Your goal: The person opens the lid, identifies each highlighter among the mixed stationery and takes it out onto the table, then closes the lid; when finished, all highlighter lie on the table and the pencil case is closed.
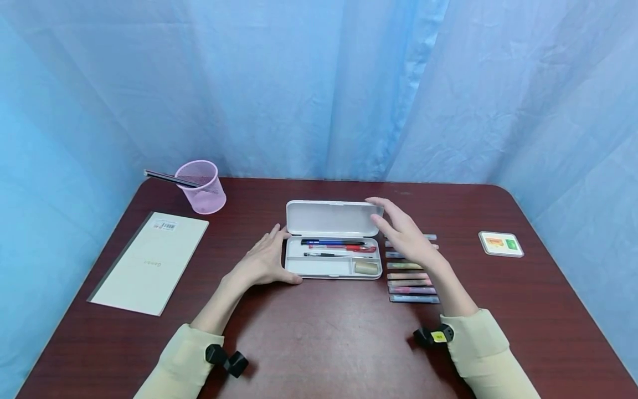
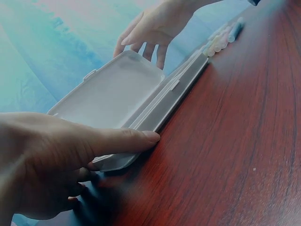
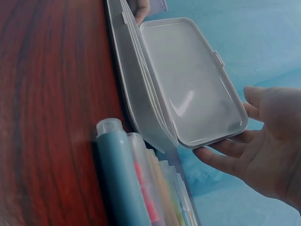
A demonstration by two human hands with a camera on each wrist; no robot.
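Note:
A white pencil case (image 1: 319,270) lies on the table with its hinged lid (image 1: 329,219) raised. Inside are a blue pen (image 1: 333,242), a red pen (image 1: 349,249), a thin dark-tipped pen (image 1: 339,255) and a beige eraser-like block (image 1: 366,268). My left hand (image 1: 264,257) holds the case's left end, thumb along the front corner and fingers round the side. At the lid's right end, my right hand (image 1: 401,233) touches it with extended fingers behind; the thumb (image 3: 254,95) stands beside its edge. Several markers (image 3: 123,174) lie in a row right of the case, partly beneath the right forearm.
A cream notebook (image 1: 149,263) lies at the left. Behind it stands a pink mesh pen cup (image 1: 201,191), tilted, with dark pencils (image 1: 169,178) sticking out. Toward the right edge is a small flat case with orange and green labels (image 1: 500,244). Blue curtains (image 1: 319,94) surround the table.

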